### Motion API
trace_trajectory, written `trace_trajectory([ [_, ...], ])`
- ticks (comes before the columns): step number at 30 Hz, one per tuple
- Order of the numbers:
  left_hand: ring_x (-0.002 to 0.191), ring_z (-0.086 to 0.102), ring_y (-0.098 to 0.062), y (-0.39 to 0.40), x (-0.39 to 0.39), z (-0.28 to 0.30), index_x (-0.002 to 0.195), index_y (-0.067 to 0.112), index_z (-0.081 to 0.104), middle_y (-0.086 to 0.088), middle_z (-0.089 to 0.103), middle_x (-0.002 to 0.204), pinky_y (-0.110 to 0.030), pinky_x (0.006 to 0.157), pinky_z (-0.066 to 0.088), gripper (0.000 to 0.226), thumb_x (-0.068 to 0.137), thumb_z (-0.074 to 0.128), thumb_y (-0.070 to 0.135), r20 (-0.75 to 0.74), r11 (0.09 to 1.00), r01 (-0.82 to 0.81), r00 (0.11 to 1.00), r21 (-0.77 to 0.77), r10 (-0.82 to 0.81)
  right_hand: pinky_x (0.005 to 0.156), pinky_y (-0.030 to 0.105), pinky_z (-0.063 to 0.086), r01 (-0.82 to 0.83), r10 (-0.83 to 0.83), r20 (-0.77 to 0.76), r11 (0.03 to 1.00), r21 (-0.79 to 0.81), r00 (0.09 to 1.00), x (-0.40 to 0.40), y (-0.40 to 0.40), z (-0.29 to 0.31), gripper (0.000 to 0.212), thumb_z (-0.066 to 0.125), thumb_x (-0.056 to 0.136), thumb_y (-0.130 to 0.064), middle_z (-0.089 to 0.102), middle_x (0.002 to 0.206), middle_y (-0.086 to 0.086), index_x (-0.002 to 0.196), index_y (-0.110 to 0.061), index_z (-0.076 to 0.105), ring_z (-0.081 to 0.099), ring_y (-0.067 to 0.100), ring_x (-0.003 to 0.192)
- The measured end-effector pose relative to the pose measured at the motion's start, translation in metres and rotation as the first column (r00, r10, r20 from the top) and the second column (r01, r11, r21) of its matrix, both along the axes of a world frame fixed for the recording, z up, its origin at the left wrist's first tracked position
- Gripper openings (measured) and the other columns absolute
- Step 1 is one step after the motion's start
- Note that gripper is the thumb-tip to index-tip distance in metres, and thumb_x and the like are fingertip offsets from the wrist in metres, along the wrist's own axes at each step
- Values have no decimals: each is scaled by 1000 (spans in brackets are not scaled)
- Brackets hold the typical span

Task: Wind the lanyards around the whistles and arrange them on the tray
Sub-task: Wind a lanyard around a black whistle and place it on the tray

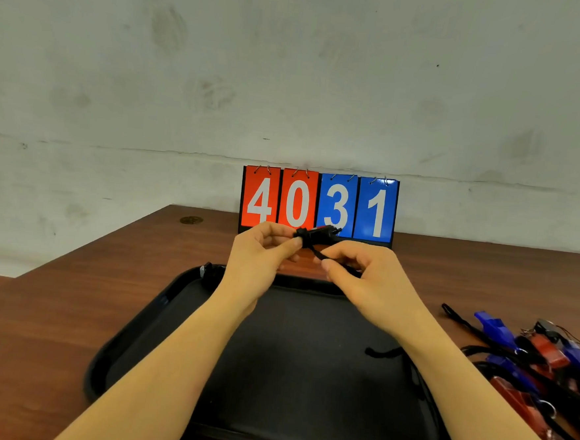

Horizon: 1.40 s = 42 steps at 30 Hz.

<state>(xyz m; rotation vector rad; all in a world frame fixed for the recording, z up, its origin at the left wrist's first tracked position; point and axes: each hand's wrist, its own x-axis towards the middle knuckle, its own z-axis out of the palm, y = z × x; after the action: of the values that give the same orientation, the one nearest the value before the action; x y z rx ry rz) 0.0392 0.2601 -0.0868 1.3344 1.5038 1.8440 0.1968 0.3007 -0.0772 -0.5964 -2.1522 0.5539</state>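
Fingers of the left hand (265,252) pinched a whistle (318,234) above the tray (136,339), steadying it, while the right hand (360,276) gripped its black lanyard (317,252) taut for winding; unwound whistles (539,361) waited beside the tray.

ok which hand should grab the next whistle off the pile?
Right. The pile of whistles lies on the table right of the tray, nearest the right hand, which only pinches the lanyard; the left hand holds the wound whistle.

You have a black tray (144,316) on a brown wooden table (69,307), red and blue whistles (526,356) — black lanyards — and a scoreboard (319,204) with red-and-blue cards and white digits.
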Motion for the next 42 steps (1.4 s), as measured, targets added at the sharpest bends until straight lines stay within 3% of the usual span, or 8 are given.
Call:
trace_trajectory([
  [3,68,62,-4,-1,0,2,87,21,61,0,66,80,-13,65,50,11,84,63,11,-88,999,-37,995,19,38,71,4,43,48,-47,-4,989,139,999,-2,2,-3,16,57,89,-16,64,88,-16,101,-19,68,58,-5,82],
  [7,73,58,-5,-2,2,2,85,25,58,7,62,80,-7,66,48,15,84,63,11,-262,998,-67,963,12,68,63,3,33,190,-270,66,812,552,961,0,6,-6,32,42,88,-30,65,83,-6,97,-16,69,61,7,72],
  [12,71,55,-7,-2,4,0,89,26,61,10,61,80,-17,72,49,14,84,64,14,-389,998,-68,919,5,65,67,24,44,238,-323,13,724,647,946,1,10,-4,30,43,86,-27,67,89,2,92,-14,69,63,20,79],
  [21,72,57,2,-4,7,-2,91,28,61,13,61,80,-5,68,45,17,84,63,12,-467,999,22,884,-24,-30,76,30,55,233,-230,-53,897,375,972,2,17,-10,16,60,87,-16,70,90,3,101,-11,69,64,15,89],
  [27,71,57,6,-6,7,-1,90,27,62,13,61,80,-3,67,43,16,84,64,13,-468,997,62,881,-46,-76,80,7,47,217,-211,-197,976,7,957,5,16,-3,15,63,85,-12,65,90,-10,99,-14,70,58,0,92],
  [32,73,58,1,-9,6,2,88,27,64,10,64,81,-10,70,47,16,83,65,12,-430,978,186,878,-96,-209,77,26,56,109,-212,-314,943,-316,926,10,24,0,10,69,80,-14,71,87,-2,90,-15,73,64,13,94],
  [36,68,60,-1,-11,7,4,86,25,64,10,65,76,-13,62,47,20,82,64,5,-301,952,298,904,-64,-303,59,11,50,15,-190,-370,904,-427,909,14,23,4,8,68,80,-10,71,78,1,84,-15,72,65,5,70],
  [42,61,60,-5,-10,5,5,87,16,63,7,66,66,-17,60,48,18,81,61,-1,-18,948,313,950,50,-313,61,19,51,10,-112,-225,912,-411,968,9,18,1,19,61,85,-8,67,67,-3,76,-22,71,56,5,59],
])
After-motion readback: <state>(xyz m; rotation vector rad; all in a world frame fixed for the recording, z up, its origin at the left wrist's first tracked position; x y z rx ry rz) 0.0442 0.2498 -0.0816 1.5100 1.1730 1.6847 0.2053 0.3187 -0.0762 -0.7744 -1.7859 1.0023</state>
